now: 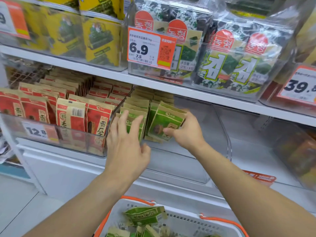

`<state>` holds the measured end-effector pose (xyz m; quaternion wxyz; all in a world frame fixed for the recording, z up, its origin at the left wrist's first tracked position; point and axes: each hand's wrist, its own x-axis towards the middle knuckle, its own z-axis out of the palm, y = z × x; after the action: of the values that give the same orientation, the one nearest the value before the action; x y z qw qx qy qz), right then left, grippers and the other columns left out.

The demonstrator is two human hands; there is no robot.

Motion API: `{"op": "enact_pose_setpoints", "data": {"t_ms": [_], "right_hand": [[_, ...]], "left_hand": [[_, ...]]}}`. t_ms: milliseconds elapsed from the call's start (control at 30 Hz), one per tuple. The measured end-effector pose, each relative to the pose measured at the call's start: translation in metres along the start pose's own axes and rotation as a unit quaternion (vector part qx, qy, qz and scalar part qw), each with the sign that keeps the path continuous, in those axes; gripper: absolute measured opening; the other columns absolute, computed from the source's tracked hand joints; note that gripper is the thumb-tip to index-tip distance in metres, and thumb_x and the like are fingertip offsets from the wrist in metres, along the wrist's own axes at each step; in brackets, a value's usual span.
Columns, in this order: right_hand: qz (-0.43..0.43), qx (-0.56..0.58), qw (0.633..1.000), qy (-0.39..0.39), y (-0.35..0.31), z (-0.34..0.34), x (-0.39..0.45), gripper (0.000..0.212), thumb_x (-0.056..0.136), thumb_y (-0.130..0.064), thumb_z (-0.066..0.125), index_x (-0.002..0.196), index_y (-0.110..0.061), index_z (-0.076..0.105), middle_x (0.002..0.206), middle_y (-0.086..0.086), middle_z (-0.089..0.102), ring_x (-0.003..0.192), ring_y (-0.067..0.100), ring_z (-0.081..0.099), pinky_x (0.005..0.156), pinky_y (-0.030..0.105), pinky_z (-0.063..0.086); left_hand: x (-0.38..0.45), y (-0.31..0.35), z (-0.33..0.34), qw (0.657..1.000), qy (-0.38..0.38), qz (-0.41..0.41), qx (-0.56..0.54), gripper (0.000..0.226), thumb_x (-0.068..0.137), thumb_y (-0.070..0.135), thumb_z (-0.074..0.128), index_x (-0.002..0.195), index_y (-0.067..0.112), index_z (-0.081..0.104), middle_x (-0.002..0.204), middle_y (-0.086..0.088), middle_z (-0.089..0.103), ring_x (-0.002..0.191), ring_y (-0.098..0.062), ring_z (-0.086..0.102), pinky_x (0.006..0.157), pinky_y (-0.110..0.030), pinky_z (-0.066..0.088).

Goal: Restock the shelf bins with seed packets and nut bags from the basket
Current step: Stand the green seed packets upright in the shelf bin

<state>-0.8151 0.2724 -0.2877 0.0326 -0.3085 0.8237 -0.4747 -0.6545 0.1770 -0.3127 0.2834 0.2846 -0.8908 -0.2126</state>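
Observation:
A clear shelf bin [222,134] on the middle shelf holds two rows of green-and-tan seed packets. My right hand [186,132] grips a green packet [164,122] at the front of the right row, thumb on its face. My left hand [126,142] is spread with straight fingers against the front packet of the left row [135,120]. Below, a white basket [184,219] with orange handles holds several more green packets [145,216].
A neighbouring clear bin [51,134] at left is packed with red seed packets [95,120]. The shelf above carries bins of seaweed snacks [230,65] and a 6.9 price tag [150,47]. Another bin [290,151] stands at right. The green bin's right half looks unfilled.

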Motion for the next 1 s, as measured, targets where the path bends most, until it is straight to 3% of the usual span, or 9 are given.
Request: {"op": "enact_pose_setpoints", "data": {"t_ms": [67,233,400,533,700,867,1000], "right_hand": [[0.020,-0.014,1.000,-0.014,0.003,0.015,0.013,0.054,0.068,-0.010,0.090,0.114,-0.015,0.063,0.106,-0.004,0.072,0.101,0.015,0.067,0.079,0.022,0.050],[0.050,-0.119,0.991,-0.032,0.015,0.040,0.027,0.045,0.065,-0.018,0.090,0.105,-0.017,0.068,0.103,0.003,0.069,0.102,0.020,0.065,0.074,0.024,0.048],[0.045,-0.119,0.992,0.002,0.016,0.043,0.022,0.059,0.066,-0.023,0.092,0.102,-0.018,0.046,0.114,0.007,0.059,0.115,0.026,0.055,0.087,0.033,0.049],[0.048,-0.117,0.992,-0.004,0.013,0.038,0.021,0.058,0.064,-0.025,0.094,0.097,-0.022,0.046,0.097,-0.004,0.061,0.095,0.015,0.059,0.073,0.027,0.046],[0.079,-0.119,0.990,0.005,0.014,0.042,0.026,0.065,0.056,-0.030,0.094,0.105,-0.016,0.053,0.096,0.000,0.068,0.089,0.023,0.069,0.074,0.041,0.061],[0.102,-0.093,0.990,0.006,0.016,0.042,0.028,0.059,0.050,-0.032,0.092,0.091,-0.024,0.050,0.089,-0.003,0.069,0.080,0.020,0.071,0.067,0.042,0.062],[0.114,-0.090,0.989,-0.004,0.016,0.040,0.026,0.053,0.060,-0.031,0.090,0.096,-0.019,0.052,0.085,-0.001,0.068,0.070,0.017,0.071,0.057,0.041,0.062]], "left_hand": [[0.000,-0.001,0.000,1.000,0.002,0.000,-0.005,0.075,0.082,0.023,0.064,0.148,0.032,0.032,0.161,-0.002,0.010,0.147,-0.026,0.006,0.116,-0.049,0.019],[0.002,-0.001,-0.002,1.000,0.003,-0.003,-0.021,0.073,0.081,0.022,0.064,0.146,0.031,0.034,0.160,0.000,0.011,0.147,-0.024,0.007,0.117,-0.048,0.020],[0.001,-0.001,-0.001,1.000,0.003,0.003,-0.022,0.070,0.082,0.024,0.062,0.146,0.032,0.033,0.160,-0.002,0.008,0.148,-0.024,0.005,0.118,-0.045,0.017],[0.001,-0.001,-0.001,1.000,0.000,-0.002,-0.026,0.070,0.083,0.024,0.062,0.146,0.032,0.032,0.160,-0.001,0.007,0.148,-0.024,0.003,0.118,-0.045,0.017],[0.002,0.001,-0.001,1.000,-0.002,-0.008,-0.027,0.069,0.083,0.024,0.062,0.145,0.032,0.032,0.160,0.000,0.006,0.148,-0.023,0.003,0.118,-0.046,0.018],[0.002,0.001,-0.001,1.000,0.001,-0.010,-0.028,0.069,0.083,0.023,0.062,0.145,0.032,0.033,0.159,0.000,0.009,0.148,-0.024,0.004,0.118,-0.046,0.018],[0.002,0.002,-0.001,0.999,0.003,-0.010,-0.033,0.068,0.083,0.023,0.062,0.145,0.032,0.033,0.159,0.000,0.008,0.148,-0.022,0.004,0.118,-0.046,0.018]]}}
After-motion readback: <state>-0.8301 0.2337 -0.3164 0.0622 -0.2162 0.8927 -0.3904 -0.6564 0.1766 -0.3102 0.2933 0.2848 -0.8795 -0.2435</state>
